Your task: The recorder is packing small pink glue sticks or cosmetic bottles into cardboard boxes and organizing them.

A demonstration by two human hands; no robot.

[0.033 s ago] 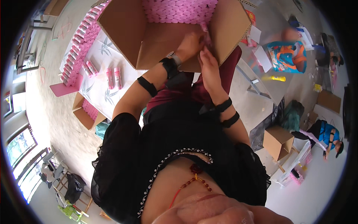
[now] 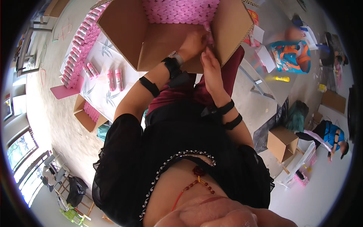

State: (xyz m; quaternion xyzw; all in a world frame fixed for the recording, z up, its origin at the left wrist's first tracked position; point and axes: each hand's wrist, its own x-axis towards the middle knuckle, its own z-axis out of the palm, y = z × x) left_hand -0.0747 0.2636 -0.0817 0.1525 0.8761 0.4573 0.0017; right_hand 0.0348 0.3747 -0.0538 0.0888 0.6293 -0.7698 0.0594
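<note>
An open cardboard box (image 2: 124, 34) stands before me, its far part packed with rows of pink tubes (image 2: 181, 11) whose round ends face me. My left hand (image 2: 193, 46) reaches into the box with curled fingers on a single pink tube (image 2: 209, 33) by the right wall; the fingertips are partly hidden. Just below it, my right hand (image 2: 212, 70) is held with fingers stretched out at the near right edge of the box, holding nothing. Two pairs of loose pink tubes (image 2: 115, 80) lie on the table to the left.
Left of the box, a pink tray (image 2: 68, 90) holds many pink tubes on a patterned white tablecloth (image 2: 102, 56). A smaller carton (image 2: 84, 116) sits below. To the right are a blue-orange bag (image 2: 290, 56), a yellow tube (image 2: 282, 79), an open carton (image 2: 281, 143) and a co-worker in blue (image 2: 334, 136).
</note>
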